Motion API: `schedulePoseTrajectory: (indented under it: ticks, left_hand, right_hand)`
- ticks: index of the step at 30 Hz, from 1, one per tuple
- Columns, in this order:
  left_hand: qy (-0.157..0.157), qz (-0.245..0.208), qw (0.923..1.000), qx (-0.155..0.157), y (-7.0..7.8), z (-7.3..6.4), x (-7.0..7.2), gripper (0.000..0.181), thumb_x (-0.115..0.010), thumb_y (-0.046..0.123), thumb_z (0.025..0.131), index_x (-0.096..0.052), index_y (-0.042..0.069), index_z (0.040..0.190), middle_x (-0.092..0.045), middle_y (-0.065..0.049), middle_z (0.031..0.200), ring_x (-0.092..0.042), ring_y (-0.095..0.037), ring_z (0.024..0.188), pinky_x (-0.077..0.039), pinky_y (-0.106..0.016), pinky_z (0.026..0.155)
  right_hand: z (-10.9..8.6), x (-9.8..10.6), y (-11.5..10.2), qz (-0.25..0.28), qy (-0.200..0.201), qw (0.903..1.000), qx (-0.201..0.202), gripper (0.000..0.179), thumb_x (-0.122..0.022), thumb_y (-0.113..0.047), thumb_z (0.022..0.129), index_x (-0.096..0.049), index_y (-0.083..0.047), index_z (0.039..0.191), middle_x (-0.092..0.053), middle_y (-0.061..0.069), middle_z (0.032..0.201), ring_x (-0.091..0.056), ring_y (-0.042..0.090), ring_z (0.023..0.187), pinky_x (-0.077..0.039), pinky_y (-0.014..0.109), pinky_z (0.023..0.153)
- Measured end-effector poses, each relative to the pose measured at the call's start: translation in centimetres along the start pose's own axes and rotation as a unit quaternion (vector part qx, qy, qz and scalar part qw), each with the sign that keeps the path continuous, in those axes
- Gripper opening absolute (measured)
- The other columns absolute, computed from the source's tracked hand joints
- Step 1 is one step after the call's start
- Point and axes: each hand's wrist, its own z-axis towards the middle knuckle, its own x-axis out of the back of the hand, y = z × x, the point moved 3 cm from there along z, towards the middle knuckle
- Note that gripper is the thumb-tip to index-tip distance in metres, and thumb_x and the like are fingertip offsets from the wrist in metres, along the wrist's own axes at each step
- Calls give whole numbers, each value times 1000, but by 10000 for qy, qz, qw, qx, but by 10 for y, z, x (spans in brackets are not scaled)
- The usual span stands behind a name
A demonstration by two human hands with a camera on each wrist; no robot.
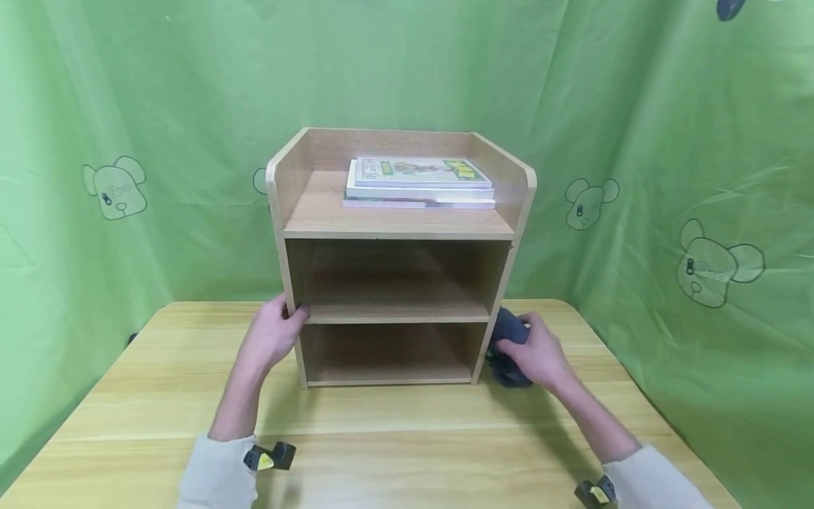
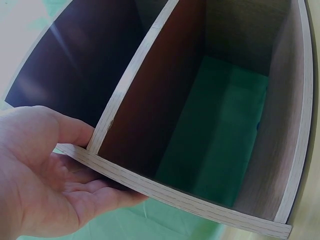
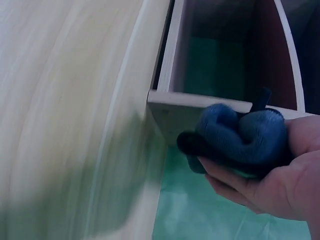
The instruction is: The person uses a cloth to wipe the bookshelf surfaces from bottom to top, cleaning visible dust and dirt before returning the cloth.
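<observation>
A small wooden shelf unit (image 1: 397, 316) with two lower compartments and a raised-rim top stands on the table. My left hand (image 1: 275, 331) grips its left side panel, thumb on the inner side by the middle board (image 2: 134, 70) and fingers along the outside. At the right outer side, my right hand (image 1: 537, 351) holds a bunched dark blue-grey cloth (image 3: 245, 135). The cloth sits beside the right side panel (image 3: 182, 115), its lower part (image 1: 509, 371) hanging below the fingers. Part of the cloth is hidden behind the panel's front edge in the head view.
Several books (image 1: 420, 182) lie stacked on the unit's top. The wooden table (image 1: 394, 445) extends in front of it and to both sides. A green curtain (image 1: 407, 63) with mouse-like drawings hangs behind and at both sides.
</observation>
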Motion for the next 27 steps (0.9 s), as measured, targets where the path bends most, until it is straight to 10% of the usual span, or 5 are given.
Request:
schedulePoseTrajectory:
  ticks: [13, 18, 27]
  left_hand:
    - [27, 5, 10000, -1, 3, -1, -1, 27, -50, 25, 102, -61, 3, 113, -59, -12, 91, -55, -27, 86, -46, -35, 71]
    - [12, 2, 10000, 12, 3, -1, -1, 27, -50, 26, 103, -62, 3, 113, -60, -13, 95, -56, -29, 90, -49, -39, 76]
    - [-24, 14, 9999, 99, 3, -2, -1, 31, -48, 27, 103, -61, 3, 119, -59, -15, 96, -55, -30, 90, -48, -40, 78]
  right_hand:
    - [1, -1, 2, -1106, 440, 9906, 670, 65, -77, -9, 78, -43, 11, 130, -61, 39, 117, -64, 51, 101, -56, 57, 82]
    - [-5, -1, -6, -683, 172, 9961, 538, 68, -77, -13, 76, -46, 4, 133, -64, 35, 112, -67, 42, 89, -58, 43, 67]
    - [-12, 12, -21, 385, 184, 9989, 202, 78, -82, -22, 81, -44, -6, 147, -57, 28, 129, -59, 42, 108, -56, 42, 78]
